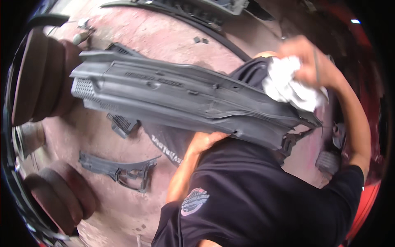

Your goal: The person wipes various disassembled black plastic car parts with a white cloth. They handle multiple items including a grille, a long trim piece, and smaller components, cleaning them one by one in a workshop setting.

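Observation:
A long dark grey plastic car cowl panel point(173, 92) lies across my front at lap height, with a mesh grille at its left end. My left hand point(205, 141) grips the panel's near edge, thumb on top and the other fingers hidden beneath. In my right hand point(302, 61) is a crumpled white cloth point(290, 84), held over the right end of the panel. That hand is smeared by motion, and whether the cloth touches the plastic cannot be made out.
A smaller black plastic cowl piece point(123, 168) and a grille piece point(121, 124) lie on the reddish floor point(123, 218). Brownish round stacked objects point(39, 78) stand at the left. A long black trim strip point(218, 38) curves beyond the panel; red bodywork point(370, 201) borders the right.

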{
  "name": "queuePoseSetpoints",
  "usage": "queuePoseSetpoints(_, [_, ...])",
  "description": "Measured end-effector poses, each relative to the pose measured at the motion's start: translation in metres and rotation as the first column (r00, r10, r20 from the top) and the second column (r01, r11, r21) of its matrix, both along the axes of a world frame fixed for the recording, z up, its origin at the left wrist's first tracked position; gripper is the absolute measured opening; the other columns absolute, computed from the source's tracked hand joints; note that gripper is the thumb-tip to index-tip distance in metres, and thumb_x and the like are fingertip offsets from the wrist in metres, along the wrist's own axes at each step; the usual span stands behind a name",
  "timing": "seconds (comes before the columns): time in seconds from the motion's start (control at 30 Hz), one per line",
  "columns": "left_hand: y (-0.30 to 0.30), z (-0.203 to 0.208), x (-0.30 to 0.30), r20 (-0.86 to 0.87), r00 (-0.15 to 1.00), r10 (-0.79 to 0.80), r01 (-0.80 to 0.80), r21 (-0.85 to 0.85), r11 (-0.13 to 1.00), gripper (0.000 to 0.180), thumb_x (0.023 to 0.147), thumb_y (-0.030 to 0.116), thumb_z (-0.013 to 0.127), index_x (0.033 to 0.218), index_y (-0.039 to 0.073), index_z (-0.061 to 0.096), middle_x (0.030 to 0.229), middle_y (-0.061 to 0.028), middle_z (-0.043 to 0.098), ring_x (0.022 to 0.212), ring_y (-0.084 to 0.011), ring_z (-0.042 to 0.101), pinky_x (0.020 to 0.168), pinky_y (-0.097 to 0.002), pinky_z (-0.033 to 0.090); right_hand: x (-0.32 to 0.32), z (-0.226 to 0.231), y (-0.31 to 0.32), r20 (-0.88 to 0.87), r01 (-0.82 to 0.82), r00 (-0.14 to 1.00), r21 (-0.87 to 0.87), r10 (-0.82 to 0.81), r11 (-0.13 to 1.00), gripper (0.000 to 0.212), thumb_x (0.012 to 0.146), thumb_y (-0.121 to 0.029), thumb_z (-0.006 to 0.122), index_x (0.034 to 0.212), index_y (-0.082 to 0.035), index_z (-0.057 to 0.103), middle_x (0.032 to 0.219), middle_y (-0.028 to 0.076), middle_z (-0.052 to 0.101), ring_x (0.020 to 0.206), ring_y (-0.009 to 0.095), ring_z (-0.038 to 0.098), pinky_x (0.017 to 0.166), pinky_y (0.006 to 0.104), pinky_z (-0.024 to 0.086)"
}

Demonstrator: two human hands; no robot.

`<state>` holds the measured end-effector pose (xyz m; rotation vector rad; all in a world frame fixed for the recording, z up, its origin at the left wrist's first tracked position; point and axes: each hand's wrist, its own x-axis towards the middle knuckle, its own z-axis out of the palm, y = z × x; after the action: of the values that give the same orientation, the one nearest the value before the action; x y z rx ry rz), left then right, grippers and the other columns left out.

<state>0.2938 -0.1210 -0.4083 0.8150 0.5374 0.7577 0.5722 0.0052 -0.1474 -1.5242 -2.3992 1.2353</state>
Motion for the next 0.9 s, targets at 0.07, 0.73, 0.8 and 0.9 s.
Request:
queuePoseSetpoints(0.07, [-0.001, 0.0, -0.004, -0.026, 0.994, -0.106, 0.103, -0.098, 0.99, 0.032, 0.087, 0.008, 0.08, 0.116, 0.0, 0.071, 0.11, -0.0091, 0.072, 0.1, -0.0212, 0.068, 0.087, -0.0348, 0.055, -0.057, -0.004, 0.006, -0.223, 0.038, 0.975, 0.214, 0.011, 0.976, 0.029, 0.078, -0.009, 0.061, 0.103, 0.003, 0.068, 0.085, 0.013, 0.072, 0.075, 0.022, 0.071, 0.069, 0.0359, 0.056])
queuePoseSetpoints(0.73, [0.005, 0.018, -0.012, -0.043, 0.995, 0.095, -0.1, -0.134, 0.986, 0.059, 0.089, 0.01, 0.077, 0.142, 0.001, 0.053, 0.132, -0.0093, 0.062, 0.124, -0.0228, 0.058, 0.105, -0.0382, 0.047, -0.144, -0.097, -0.047, 0.174, -0.389, 0.913, 0.644, 0.369, 0.659, 0.034, 0.076, -0.011, 0.065, 0.106, 0.006, 0.064, 0.112, 0.019, 0.061, 0.1, 0.034, 0.062, 0.082, 0.0397, 0.055])
queuePoseSetpoints(0.8, [-0.003, 0.019, -0.014, -0.076, 0.995, 0.069, -0.068, 0.023, 0.997, 0.054, 0.089, 0.004, 0.077, 0.138, 0.001, 0.055, 0.126, -0.0092, 0.065, 0.119, -0.022, 0.06, 0.102, -0.0373, 0.049, -0.169, -0.098, -0.027, 0.161, -0.37, 0.918, 0.682, 0.363, 0.631, 0.026, 0.077, -0.012, 0.063, 0.097, 0.004, 0.061, 0.1, 0.014, 0.058, 0.092, 0.029, 0.061, 0.077, 0.0386, 0.053])
queuePoseSetpoints(0.9, [0.0, 0.005, -0.011, -0.066, 0.996, -0.064, 0.065, 0.022, 0.998, 0.055, 0.087, 0.007, 0.08, 0.137, 0.002, 0.056, 0.126, -0.0083, 0.065, 0.118, -0.022, 0.06, 0.102, -0.0374, 0.049, -0.188, -0.086, -0.008, 0.244, -0.453, 0.886, 0.636, 0.394, 0.625, 0.023, 0.078, -0.012, 0.063, 0.094, 0.005, 0.061, 0.097, 0.012, 0.059, 0.09, 0.026, 0.061, 0.075, 0.0386, 0.053])
